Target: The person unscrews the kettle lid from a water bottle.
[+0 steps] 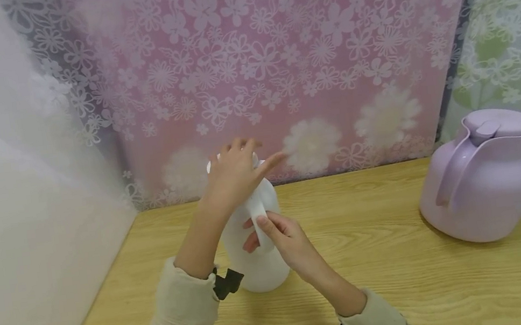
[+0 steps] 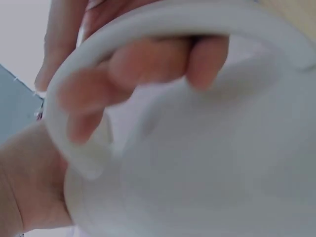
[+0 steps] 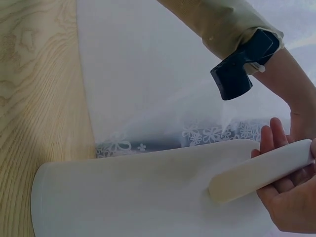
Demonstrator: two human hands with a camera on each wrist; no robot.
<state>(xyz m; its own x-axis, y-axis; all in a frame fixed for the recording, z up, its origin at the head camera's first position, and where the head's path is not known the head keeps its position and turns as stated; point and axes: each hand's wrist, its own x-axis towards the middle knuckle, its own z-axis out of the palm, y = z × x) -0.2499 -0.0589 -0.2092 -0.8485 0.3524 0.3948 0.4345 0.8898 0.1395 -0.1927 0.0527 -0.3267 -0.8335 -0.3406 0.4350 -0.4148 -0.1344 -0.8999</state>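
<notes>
A white thermos jug (image 1: 259, 268) with a loop handle (image 1: 258, 211) stands upright on the table. My left hand (image 1: 235, 174) rests over its top, with the thumb stretched out to the right and clear of the jug. Most of the lid is hidden beneath that palm. With its fingers passed through the loop and the thumb on the outside, my right hand (image 1: 290, 243) grips the handle. Close up in the left wrist view, the left palm (image 2: 32, 182) lies against the jug's top end. The right wrist view shows the jug's smooth body (image 3: 123, 197) sideways.
A lavender thermos jug (image 1: 487, 183) stands at the right of the wooden table (image 1: 367, 279). Behind the table hangs a pink flowered curtain (image 1: 277, 63). A pale wall (image 1: 24, 186) closes off the left side.
</notes>
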